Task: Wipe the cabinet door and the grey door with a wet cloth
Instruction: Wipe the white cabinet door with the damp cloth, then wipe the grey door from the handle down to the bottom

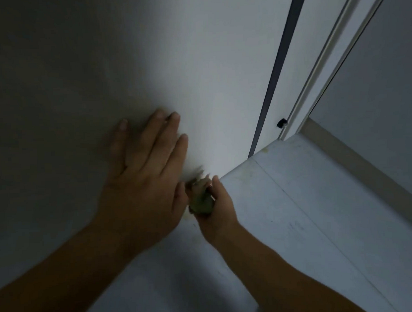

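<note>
Bare forearms come up from the bottom edge, the left one closest and largest. The left hand [143,181] lies flat on the grey door [197,74], its fingers [177,152] straight and close together, thumb spread to the side, holding nothing. Just beside the little finger's base, the right hand [217,211] curls tightly round a bunched greenish cloth [202,203], thumb along the top. The cloth's blurred upper end sticks out past the knuckles and meets the door low down, at its bottom corner. Under the right hand's fingers lies pale floor [319,210] with faint scuffs. Beyond the left fingertips, well apart, a dark strip [279,67] runs along the door's edge, then a white frame [325,65] with a small black stopper [281,123] near its foot.
</note>
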`<state>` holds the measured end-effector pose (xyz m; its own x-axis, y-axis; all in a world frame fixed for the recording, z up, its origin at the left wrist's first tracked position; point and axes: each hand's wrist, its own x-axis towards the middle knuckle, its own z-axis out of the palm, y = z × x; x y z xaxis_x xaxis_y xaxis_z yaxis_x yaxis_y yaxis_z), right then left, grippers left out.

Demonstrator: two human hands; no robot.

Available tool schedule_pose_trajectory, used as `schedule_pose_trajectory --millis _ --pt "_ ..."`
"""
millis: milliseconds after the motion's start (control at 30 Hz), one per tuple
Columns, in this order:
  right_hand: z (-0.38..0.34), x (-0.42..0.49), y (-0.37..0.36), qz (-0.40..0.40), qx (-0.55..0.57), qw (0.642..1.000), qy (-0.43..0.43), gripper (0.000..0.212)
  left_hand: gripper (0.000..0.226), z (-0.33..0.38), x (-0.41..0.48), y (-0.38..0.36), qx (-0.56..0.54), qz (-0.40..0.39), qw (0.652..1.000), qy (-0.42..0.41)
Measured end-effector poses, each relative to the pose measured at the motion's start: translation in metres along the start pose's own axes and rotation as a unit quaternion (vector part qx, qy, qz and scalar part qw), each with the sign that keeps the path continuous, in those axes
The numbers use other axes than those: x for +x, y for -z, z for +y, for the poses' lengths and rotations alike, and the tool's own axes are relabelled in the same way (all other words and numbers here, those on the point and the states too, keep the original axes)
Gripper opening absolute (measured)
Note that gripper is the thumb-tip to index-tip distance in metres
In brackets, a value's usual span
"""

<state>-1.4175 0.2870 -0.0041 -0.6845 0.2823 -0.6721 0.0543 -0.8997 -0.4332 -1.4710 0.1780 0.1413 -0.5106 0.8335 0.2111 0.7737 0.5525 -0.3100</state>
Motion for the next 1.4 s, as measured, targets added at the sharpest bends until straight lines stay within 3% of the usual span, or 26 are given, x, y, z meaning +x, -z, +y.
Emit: schedule_pose_trajectory --millis 167,333,467,600,700,900,1000,1167,1400 --pt "-0.072 -0.095 0.006 -0.019 -0.157 0.987 0.029 0.049 0.059 0.021 -0.005 0.042 -0.214 -0.078 0.971 0.076" --pt "-0.158 -0.22 -0.036 -0.032 -0.31 0.945 0.098 0.067 0.045 0.02 0.013 0.153 -0.412 -0.096 0.878 0.223" --pt "-0.235 -0.336 -0.097 -0.042 -0.301 0.944 0.132 0.072 0.033 -0.001 0.041 0.276 -0.485 -0.112 0.828 0.26" --pt "-0.318 -0.461 -0.169 -0.06 -0.296 0.935 0.187 0.092 0.016 -0.027 0.07 0.404 -0.532 -0.096 0.798 0.267" --pt "-0.378 -0.534 -0.21 -0.04 -0.283 0.932 0.222 0.081 0.009 -0.044 0.098 0.487 -0.56 -0.072 0.78 0.268" --pt "-0.502 -0.583 -0.264 -0.039 -0.362 0.888 0.281 0.039 0.024 -0.058 0.178 0.604 -0.599 -0.018 0.757 0.26" --pt "-0.55 -0.573 -0.294 -0.048 -0.39 0.865 0.311 0.042 0.038 -0.052 0.224 0.637 -0.596 0.028 0.757 0.266" --pt "-0.603 -0.529 -0.331 -0.043 -0.383 0.87 0.308 0.043 0.045 -0.034 0.294 0.656 -0.524 0.055 0.813 0.248" --pt "-0.636 -0.481 -0.351 -0.057 -0.371 0.891 0.255 0.035 0.047 0.007 0.344 0.648 -0.466 0.005 0.829 0.31"
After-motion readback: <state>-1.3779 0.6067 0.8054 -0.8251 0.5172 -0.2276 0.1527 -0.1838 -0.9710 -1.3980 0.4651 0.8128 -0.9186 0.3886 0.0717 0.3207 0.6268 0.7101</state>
